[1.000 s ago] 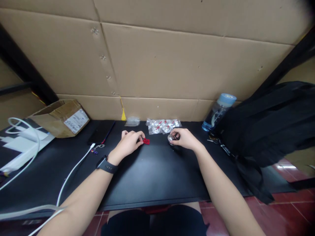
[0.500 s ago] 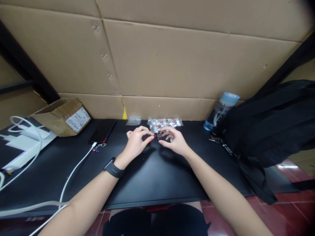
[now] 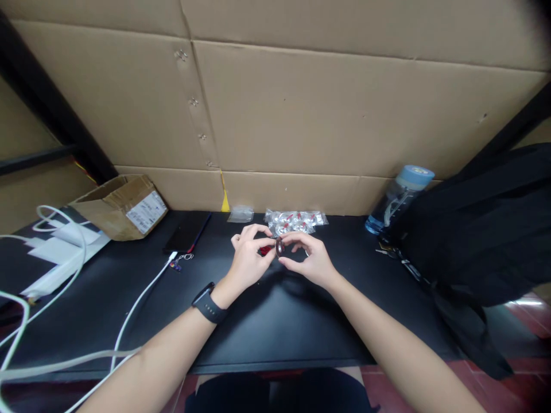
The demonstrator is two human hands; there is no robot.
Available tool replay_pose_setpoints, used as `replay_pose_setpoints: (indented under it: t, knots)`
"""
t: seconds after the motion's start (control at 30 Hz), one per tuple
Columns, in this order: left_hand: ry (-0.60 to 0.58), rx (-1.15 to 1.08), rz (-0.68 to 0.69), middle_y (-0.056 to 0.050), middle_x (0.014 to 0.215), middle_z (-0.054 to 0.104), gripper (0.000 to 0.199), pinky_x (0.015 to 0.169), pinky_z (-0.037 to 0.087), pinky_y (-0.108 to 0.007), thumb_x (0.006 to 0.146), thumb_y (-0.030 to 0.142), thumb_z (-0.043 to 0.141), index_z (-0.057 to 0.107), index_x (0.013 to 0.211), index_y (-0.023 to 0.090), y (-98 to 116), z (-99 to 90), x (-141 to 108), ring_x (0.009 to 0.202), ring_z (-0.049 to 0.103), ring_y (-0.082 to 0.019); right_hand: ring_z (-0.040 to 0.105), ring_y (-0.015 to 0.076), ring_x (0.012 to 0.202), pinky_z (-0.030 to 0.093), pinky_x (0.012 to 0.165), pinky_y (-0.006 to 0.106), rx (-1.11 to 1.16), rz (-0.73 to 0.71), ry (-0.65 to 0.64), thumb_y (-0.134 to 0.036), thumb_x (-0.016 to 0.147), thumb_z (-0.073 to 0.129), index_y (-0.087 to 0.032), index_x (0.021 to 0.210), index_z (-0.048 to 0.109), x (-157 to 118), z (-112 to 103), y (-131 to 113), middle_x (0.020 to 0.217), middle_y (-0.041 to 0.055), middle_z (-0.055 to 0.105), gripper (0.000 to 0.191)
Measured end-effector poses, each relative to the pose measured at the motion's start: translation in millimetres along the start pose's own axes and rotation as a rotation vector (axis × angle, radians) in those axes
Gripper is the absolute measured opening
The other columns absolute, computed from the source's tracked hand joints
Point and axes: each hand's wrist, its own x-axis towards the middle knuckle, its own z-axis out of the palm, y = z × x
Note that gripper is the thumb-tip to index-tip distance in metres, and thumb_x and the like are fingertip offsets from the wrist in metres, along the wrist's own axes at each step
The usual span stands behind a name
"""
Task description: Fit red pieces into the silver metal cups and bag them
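My right hand (image 3: 312,258) holds a small dark round ring-shaped piece (image 3: 279,247) upright between thumb and fingertips. My left hand (image 3: 252,255) meets it from the other side, thumb and index finger pinched together at its edge. Whatever sits in that pinch is hidden by the fingertips. Small red pieces (image 3: 266,250) show through the gap between the left fingers, apparently on the black table (image 3: 275,327) behind. Just beyond both hands lie clear plastic packets (image 3: 297,219) with red bits and round shapes inside.
A clear plastic bag (image 3: 241,214) lies by the cardboard wall (image 3: 301,126). Leftward are a phone (image 3: 185,234), an open carton (image 3: 123,209) and white cables (image 3: 124,321). On the right stand a water bottle (image 3: 398,198) and a black backpack (image 3: 486,229).
My left hand has moved right, bringing its pinched fingertips to the round piece. The red piece seen at those fingertips earlier is now hidden. The whole view has shifted slightly.
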Motion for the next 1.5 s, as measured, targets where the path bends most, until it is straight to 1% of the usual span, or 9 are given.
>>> replay_pose_setpoints:
  t: [0.23,0.5,0.7,0.83,0.93,1.1,1.23,1.4,1.5]
  knots:
    - [0.061,0.026,0.080,-0.005,0.111,0.070,0.012,0.090,0.032,-0.045,0.086,0.022,0.070,0.080,0.084,0.028,2,0.9,-3,0.116,0.056,-0.028,0.069,0.0236,0.107,0.058,0.079,0.034,0.026,0.014,0.019,-0.027,0.077,0.083,-0.025,0.108,0.071,0,1,1,0.119,0.0074,0.073,0.033]
    - [0.158,0.044,0.092,-0.005,0.109,0.069,0.008,0.090,0.032,-0.045,0.087,0.026,0.073,0.079,0.083,0.027,1,3.2,-3,0.114,0.059,-0.028,0.073,0.0202,0.092,0.059,0.078,0.032,0.387,0.314,-0.035,-0.043,0.082,0.080,-0.023,0.101,0.071,3,2,4,0.105,0.0059,0.076,0.029]
    - [0.202,0.044,0.154,-0.005,0.105,0.069,0.007,0.093,0.032,-0.045,0.087,0.030,0.074,0.079,0.082,0.028,2,5.3,-5,0.112,0.059,-0.028,0.070,0.0179,0.088,0.056,0.075,0.030,0.348,0.308,-0.054,-0.048,0.090,0.071,-0.022,0.095,0.072,5,0,11,0.104,0.0053,0.073,0.027]
    - [0.135,-0.018,0.125,-0.005,0.111,0.068,0.011,0.096,0.034,-0.044,0.092,0.033,0.066,0.075,0.093,0.026,4,0.6,-5,0.112,0.059,-0.026,0.067,0.0211,0.104,0.056,0.084,0.033,0.159,0.223,-0.079,-0.045,0.093,0.066,-0.021,0.088,0.068,4,-3,9,0.119,0.0074,0.068,0.024]
    - [0.003,-0.043,0.111,-0.006,0.125,0.065,0.023,0.098,0.035,-0.044,0.095,0.039,0.061,0.070,0.111,0.027,3,-0.9,-4,0.120,0.056,-0.027,0.064,0.0219,0.109,0.056,0.084,0.033,0.017,0.162,-0.108,-0.043,0.098,0.060,-0.022,0.089,0.067,5,-8,5,0.125,0.0087,0.063,0.024]
    - [-0.210,0.059,0.176,-0.005,0.136,0.062,0.031,0.098,0.035,-0.047,0.091,0.047,0.066,0.069,0.117,0.031,-6,6.3,-3,0.129,0.048,-0.031,0.062,0.0218,0.113,0.056,0.086,0.034,-0.082,0.090,-0.128,-0.036,0.101,0.054,-0.022,0.094,0.064,7,-17,3,0.128,0.0102,0.059,0.018]
    - [-0.267,0.069,0.179,-0.005,0.139,0.060,0.040,0.100,0.035,-0.047,0.092,0.047,0.064,0.061,0.129,0.032,-18,2.6,1,0.130,0.048,-0.031,0.056,0.0252,0.122,0.047,0.104,0.045,-0.335,0.002,-0.225,-0.024,0.098,0.056,-0.022,0.093,0.063,6,-24,9,0.128,0.0110,0.059,0.009]
    - [-0.335,0.171,0.161,-0.003,0.116,0.067,0.017,0.097,0.034,-0.044,0.086,0.026,0.068,0.072,0.103,0.029,-49,-7.4,11,0.119,0.053,-0.028,0.057,0.0251,0.122,0.044,0.108,0.044,-0.458,0.024,-0.378,-0.023,0.096,0.060,-0.021,0.089,0.066,6,-33,17,0.125,0.0105,0.062,0.009]
    - [-0.379,0.170,0.161,-0.003,0.108,0.067,0.012,0.095,0.034,-0.042,0.088,0.028,0.068,0.077,0.096,0.030,-65,-5.3,14,0.113,0.054,-0.027,0.060,0.0234,0.113,0.047,0.102,0.040,-0.475,0.068,-0.403,-0.027,0.095,0.063,-0.021,0.095,0.068,7,-46,21,0.117,0.0089,0.065,0.007]
